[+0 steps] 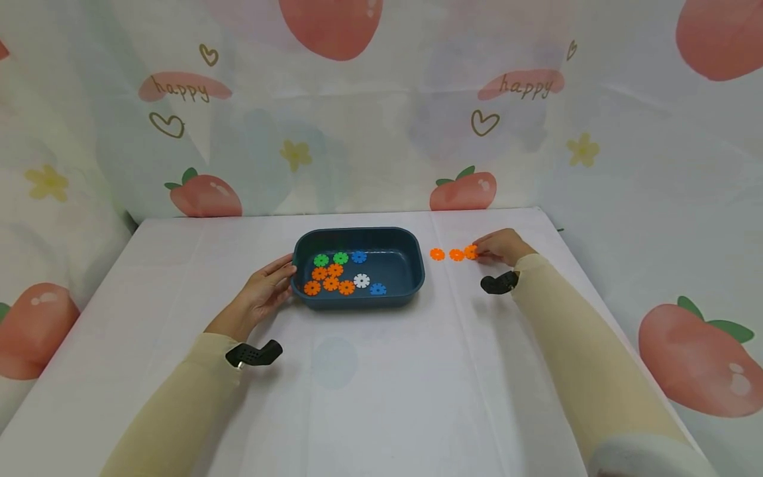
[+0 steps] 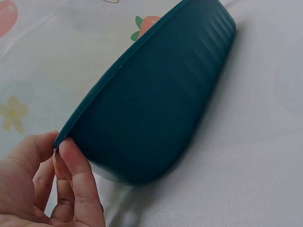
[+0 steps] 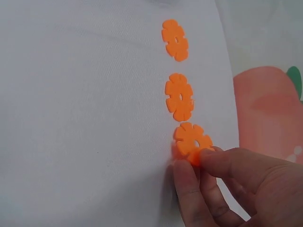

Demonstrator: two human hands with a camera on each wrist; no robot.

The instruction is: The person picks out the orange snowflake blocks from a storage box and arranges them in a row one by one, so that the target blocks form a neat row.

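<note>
A dark teal plastic basin (image 1: 357,301) stands on the white table, holding several notched snowflake discs in orange, green, blue and white. My left hand (image 1: 262,298) pinches its left rim between thumb and fingers, as the left wrist view shows at the rim (image 2: 71,120). To the basin's right, my right hand (image 1: 505,246) pinches an orange snowflake disc (image 3: 189,139) by its edge, the disc tilted close over the cloth. Two more orange discs, a nearer one (image 3: 179,97) and a farther one (image 3: 175,40), lie in line with it on the table.
White cloth covers the table (image 1: 381,397). Behind it hangs a patterned curtain (image 1: 369,132) with fruit and hearts, and the same print continues down both sides. Each wrist wears a black camera mount, one on the left (image 1: 254,354) and one on the right (image 1: 499,283).
</note>
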